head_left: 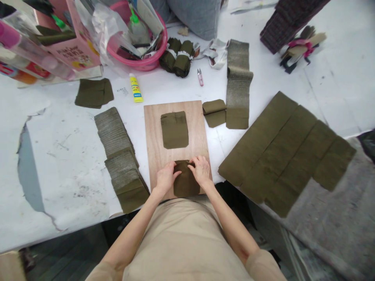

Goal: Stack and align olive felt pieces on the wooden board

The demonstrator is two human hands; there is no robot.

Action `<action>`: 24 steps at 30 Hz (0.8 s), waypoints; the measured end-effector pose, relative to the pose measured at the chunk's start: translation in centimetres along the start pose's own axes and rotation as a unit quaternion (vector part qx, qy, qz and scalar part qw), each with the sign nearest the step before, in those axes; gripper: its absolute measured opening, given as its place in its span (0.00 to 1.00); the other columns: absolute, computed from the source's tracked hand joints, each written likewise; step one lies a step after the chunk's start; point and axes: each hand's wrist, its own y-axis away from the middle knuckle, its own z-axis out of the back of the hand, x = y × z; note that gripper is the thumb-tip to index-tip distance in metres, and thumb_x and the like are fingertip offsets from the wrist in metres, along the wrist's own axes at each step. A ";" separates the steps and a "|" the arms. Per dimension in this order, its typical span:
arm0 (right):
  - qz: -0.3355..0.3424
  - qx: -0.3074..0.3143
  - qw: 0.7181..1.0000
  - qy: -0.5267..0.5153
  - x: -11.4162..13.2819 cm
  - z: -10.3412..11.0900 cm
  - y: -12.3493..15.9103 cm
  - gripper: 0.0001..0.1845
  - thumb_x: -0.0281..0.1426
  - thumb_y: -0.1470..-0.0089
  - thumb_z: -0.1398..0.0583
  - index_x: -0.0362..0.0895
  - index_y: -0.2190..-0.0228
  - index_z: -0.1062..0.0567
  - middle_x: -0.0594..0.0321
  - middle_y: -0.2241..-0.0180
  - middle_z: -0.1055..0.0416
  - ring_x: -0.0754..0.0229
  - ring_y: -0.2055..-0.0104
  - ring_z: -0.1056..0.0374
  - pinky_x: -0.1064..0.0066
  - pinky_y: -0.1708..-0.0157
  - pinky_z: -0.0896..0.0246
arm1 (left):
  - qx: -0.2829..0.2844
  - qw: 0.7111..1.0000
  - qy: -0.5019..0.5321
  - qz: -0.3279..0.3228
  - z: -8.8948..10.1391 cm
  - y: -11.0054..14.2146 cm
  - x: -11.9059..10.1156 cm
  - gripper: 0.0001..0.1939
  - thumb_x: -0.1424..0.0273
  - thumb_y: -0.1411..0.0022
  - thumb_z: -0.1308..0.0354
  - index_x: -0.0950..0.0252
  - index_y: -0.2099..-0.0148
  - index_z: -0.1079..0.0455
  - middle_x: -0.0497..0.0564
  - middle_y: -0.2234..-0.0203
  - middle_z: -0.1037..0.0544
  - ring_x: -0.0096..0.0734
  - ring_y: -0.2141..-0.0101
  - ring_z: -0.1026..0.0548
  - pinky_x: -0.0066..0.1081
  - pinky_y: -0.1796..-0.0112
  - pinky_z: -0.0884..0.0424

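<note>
An olive-green fabric piece (186, 181) lies on the near end of a wooden board (154, 148). My left hand (166, 176) pinches its upper left corner between thumb and fingers. At the upper right corner, my right hand (201, 170) does the same, thumb turned inward. The top edge between the hands looks slightly folded. Farther up the board rests a second olive fabric piece (175, 130) with clipped lower corners, lying flat and touched by neither hand.
Left of the board lie overlapping fabric strips (123, 156); to its right, a folded piece (215, 113), a long strip (238, 97) and large olive panels (287, 152). Beyond are a yellow glue tube (136, 89), thread snips (200, 77), fabric rolls (183, 58) and a pink basket (159, 54).
</note>
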 end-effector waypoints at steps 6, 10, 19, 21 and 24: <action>0.052 0.006 0.998 0.023 0.1 0.1 0.1 0.05 0.29 0.48 0.37 0.46 0.72 0.31 0.63 0.68 0.32 0.55 0.61 0.40 0.66 0.64 0.50 | -0.020 1.000 -0.002 0.007 -0.4 0.1 -0.1 0.18 0.61 0.40 0.41 0.64 0.51 0.37 0.54 0.59 0.25 0.37 0.63 0.25 0.30 0.67 0.34; 0.102 0.008 0.995 -0.002 -0.2 0.3 1.1 0.05 0.25 0.47 0.41 0.46 0.71 0.32 0.63 0.68 0.30 0.56 0.60 0.39 0.66 0.61 0.50 | -0.087 0.995 -0.027 -0.033 -0.6 0.3 -0.3 0.24 0.66 0.43 0.39 0.65 0.46 0.39 0.56 0.56 0.29 0.40 0.59 0.28 0.33 0.64 0.33; 0.083 0.009 0.989 -0.120 -0.9 -0.1 2.6 0.09 0.24 0.47 0.43 0.45 0.63 0.30 0.61 0.65 0.29 0.57 0.60 0.34 0.68 0.60 0.41 | -0.065 0.982 -0.065 -0.166 -0.3 0.0 -0.1 0.06 0.71 0.42 0.41 0.63 0.60 0.30 0.54 0.63 0.28 0.41 0.58 0.32 0.38 0.59 0.35; 0.042 0.019 0.989 -0.143 -1.0 -0.2 2.8 0.14 0.27 0.46 0.43 0.45 0.56 0.33 0.60 0.60 0.28 0.57 0.58 0.32 0.67 0.58 0.39 | -0.051 0.984 -0.055 -0.162 -0.1 -0.2 0.1 0.04 0.70 0.41 0.41 0.64 0.62 0.31 0.53 0.65 0.28 0.39 0.61 0.31 0.36 0.60 0.35; -0.041 0.040 0.991 -0.125 -1.3 -0.4 3.0 0.20 0.31 0.46 0.40 0.47 0.51 0.36 0.60 0.59 0.27 0.55 0.59 0.29 0.66 0.60 0.36 | -0.035 0.986 -0.035 -0.160 0.2 -0.4 0.2 0.03 0.70 0.40 0.42 0.64 0.64 0.32 0.52 0.66 0.28 0.37 0.62 0.30 0.34 0.61 0.35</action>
